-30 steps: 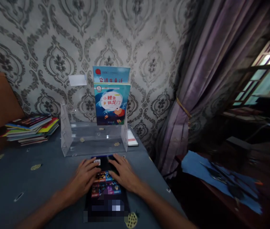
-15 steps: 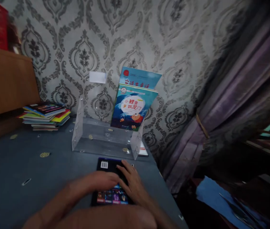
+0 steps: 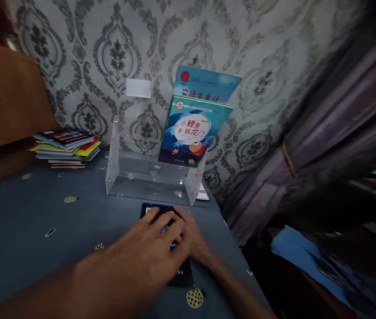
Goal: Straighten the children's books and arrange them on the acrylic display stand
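On the front book (image 3: 191, 153), the title 小鲤鱼跳龙门 is being displayed in reddish characters inside a pale oval. Above it, on the rear book (image 3: 216, 80), 安徒生童话 is being shown in red, the characters' lower edges being hidden by the front book; a round red emblem is being carried at the upper left, beside print too small to be read. Both books are being supported, at a slant, at the right end of a clear rack (image 3: 148, 185). Print on the stack of books (image 3: 70, 155) at the left is being lost to distance.

In front of the rack, a dark book (image 3: 182, 275) is being borne flat on the bench (image 3: 61, 261), its cover being mostly hidden by the hands. The left hand (image 3: 144, 252) is being held across it from the lower left, palm down, the fingers being slightly spread; contact cannot be told. The right hand (image 3: 196, 239) is being placed along the book's right side, partly screened by the left; how its fingers are being set cannot be told.
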Tool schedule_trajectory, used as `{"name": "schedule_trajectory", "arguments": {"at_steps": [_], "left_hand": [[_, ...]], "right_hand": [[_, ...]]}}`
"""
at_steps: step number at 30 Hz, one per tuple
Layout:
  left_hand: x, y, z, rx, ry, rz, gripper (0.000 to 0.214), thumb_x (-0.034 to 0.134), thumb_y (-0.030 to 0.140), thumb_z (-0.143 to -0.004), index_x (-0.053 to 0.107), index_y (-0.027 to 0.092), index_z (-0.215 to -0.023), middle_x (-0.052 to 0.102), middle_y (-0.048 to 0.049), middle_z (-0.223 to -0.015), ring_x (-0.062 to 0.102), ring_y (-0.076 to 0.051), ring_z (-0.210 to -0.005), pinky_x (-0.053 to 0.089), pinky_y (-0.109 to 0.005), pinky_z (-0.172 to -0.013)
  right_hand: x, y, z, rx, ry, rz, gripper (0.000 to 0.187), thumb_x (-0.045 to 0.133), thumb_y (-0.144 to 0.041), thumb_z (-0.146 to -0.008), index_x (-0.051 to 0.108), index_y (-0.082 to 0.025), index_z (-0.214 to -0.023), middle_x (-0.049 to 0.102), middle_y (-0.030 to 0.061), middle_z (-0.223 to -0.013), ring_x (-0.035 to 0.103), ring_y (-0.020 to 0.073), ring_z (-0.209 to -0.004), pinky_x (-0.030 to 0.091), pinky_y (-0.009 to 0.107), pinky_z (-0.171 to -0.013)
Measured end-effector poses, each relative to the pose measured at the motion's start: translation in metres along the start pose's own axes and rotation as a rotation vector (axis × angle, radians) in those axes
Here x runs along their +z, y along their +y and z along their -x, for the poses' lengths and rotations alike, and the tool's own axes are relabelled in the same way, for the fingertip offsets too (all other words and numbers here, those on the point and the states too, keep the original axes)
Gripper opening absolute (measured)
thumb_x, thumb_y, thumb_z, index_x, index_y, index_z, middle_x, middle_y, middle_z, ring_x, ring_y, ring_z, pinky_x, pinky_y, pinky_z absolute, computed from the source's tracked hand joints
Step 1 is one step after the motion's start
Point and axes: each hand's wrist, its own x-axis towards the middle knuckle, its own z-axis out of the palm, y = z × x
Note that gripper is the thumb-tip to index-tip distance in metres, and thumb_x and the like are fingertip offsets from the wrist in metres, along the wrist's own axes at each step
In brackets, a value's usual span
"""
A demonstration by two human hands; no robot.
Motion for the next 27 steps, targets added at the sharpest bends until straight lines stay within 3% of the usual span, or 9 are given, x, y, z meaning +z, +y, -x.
{"name": "schedule_trajectory", "arguments": {"at_steps": [3,6,9,12,17,22,27], "left_hand": [[0.043,-0.002,-0.003,-0.033,-0.151,0.023,0.035,0.054,0.034,-0.099,0.06,0.015,-0.127,0.062,-0.0157,-0.136,0.053,-0.034,-0.133,0.039,-0.056,-0.113],[0.079,-0.006,-0.006,-0.027,-0.265,0.099,0.046,0.06,0.044,-0.096,0.06,0.014,-0.131,0.062,-0.0186,-0.136,0.054,-0.037,-0.132,0.04,-0.06,-0.11],[0.106,-0.02,0.002,-0.087,-0.286,0.134,0.06,0.058,0.052,-0.095,0.052,0.016,-0.142,0.053,-0.0198,-0.146,0.047,-0.041,-0.138,0.037,-0.067,-0.109],[0.128,-0.045,0.021,-0.161,-0.226,0.181,0.058,0.045,0.056,-0.1,0.044,0.025,-0.149,0.046,-0.013,-0.154,0.037,-0.034,-0.146,0.032,-0.065,-0.114],[0.148,-0.072,0.046,-0.277,-0.135,0.133,0.047,0.035,0.046,-0.105,0.043,0.031,-0.149,0.04,-0.0068,-0.158,0.03,-0.03,-0.149,0.035,-0.06,-0.115],[0.155,-0.071,0.047,-0.289,-0.11,0.06,0.047,0.035,0.046,-0.105,0.044,0.032,-0.149,0.043,-0.0067,-0.157,0.033,-0.035,-0.147,0.039,-0.064,-0.11],[0.158,-0.07,0.046,-0.265,-0.068,0.001,0.046,0.035,0.044,-0.105,0.045,0.032,-0.149,0.045,-0.0062,-0.155,0.033,-0.033,-0.147,0.043,-0.057,-0.11]], "right_hand": [[-0.008,-0.008,-0.002,0.059,-0.097,-0.027,0.047,0.052,-0.038,-0.098,0.056,-0.019,-0.14,0.046,0.0175,-0.153,0.04,0.0313,-0.145,0.035,0.056,-0.116],[-0.014,-0.015,-0.005,0.111,-0.123,-0.036,0.047,0.054,-0.034,-0.097,0.056,-0.016,-0.14,0.044,0.0194,-0.154,0.036,0.0311,-0.147,0.032,0.055,-0.118],[-0.018,-0.018,-0.004,0.128,-0.126,-0.061,0.046,0.054,-0.033,-0.098,0.055,-0.018,-0.141,0.042,0.0179,-0.156,0.032,0.0302,-0.149,0.028,0.056,-0.119],[-0.019,-0.018,-0.004,0.136,-0.129,-0.079,0.046,0.052,-0.035,-0.099,0.054,-0.019,-0.142,0.038,0.0184,-0.158,0.028,0.0316,-0.151,0.026,0.058,-0.119],[-0.023,-0.022,-0.004,0.16,-0.143,-0.068,0.047,0.052,-0.036,-0.099,0.054,-0.02,-0.143,0.039,0.0179,-0.158,0.029,0.0319,-0.15,0.025,0.058,-0.12],[-0.024,-0.024,-0.004,0.163,-0.147,-0.038,0.046,0.052,-0.036,-0.099,0.054,-0.019,-0.142,0.04,0.0181,-0.157,0.033,0.0315,-0.148,0.026,0.057,-0.12],[-0.019,-0.019,-0.002,0.142,-0.112,-0.044,0.047,0.053,-0.038,-0.099,0.054,-0.022,-0.143,0.042,0.0156,-0.156,0.033,0.0317,-0.148,0.029,0.058,-0.119]]}}
